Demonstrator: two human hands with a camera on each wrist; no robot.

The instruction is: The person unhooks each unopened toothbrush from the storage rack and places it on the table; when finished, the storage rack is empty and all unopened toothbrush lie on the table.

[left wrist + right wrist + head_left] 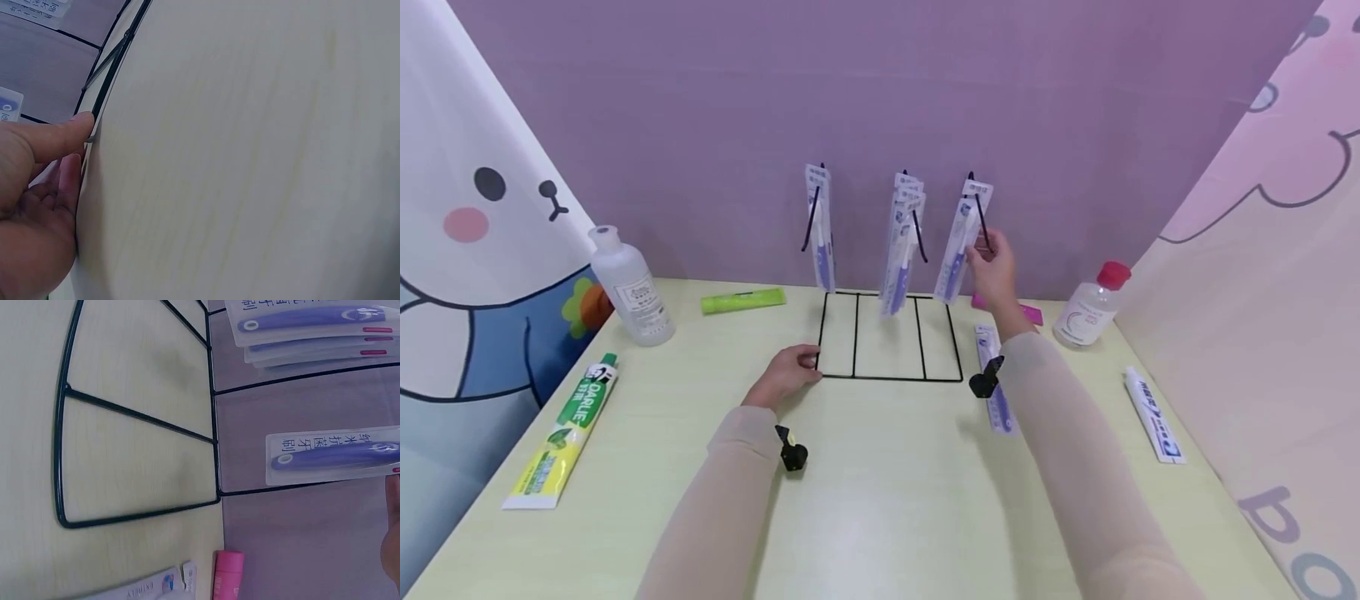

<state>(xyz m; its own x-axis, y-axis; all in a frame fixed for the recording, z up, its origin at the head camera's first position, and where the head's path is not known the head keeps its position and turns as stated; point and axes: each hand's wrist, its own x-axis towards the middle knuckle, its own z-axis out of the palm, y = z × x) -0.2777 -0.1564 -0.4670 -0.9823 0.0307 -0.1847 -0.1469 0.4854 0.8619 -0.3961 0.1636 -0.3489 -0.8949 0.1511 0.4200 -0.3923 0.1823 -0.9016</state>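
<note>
A black wire display rack (887, 379) stands on the table with three hooks, each carrying packaged toothbrushes. My left hand (787, 373) pinches the base wire at its front left corner; in the left wrist view the thumb (69, 137) lies on the wire. At the right hook, my right hand (994, 271) holds the right edge of a packaged toothbrush (958, 242) with its fingertips. This clear pack with a purple brush also shows in the right wrist view, most of the hand out of frame. Several packs (901, 250) overlap on the middle hook; another pack (822, 242) hangs at left.
Under my right forearm lies a packaged toothbrush (996, 408), partly covered. A pink tube (1030, 315) is behind the wrist. Around the sides are a green tube (743, 301), a DARLIE toothpaste (567, 437), a white bottle (634, 287), a red-capped bottle (1088, 308) and a white tube (1153, 417).
</note>
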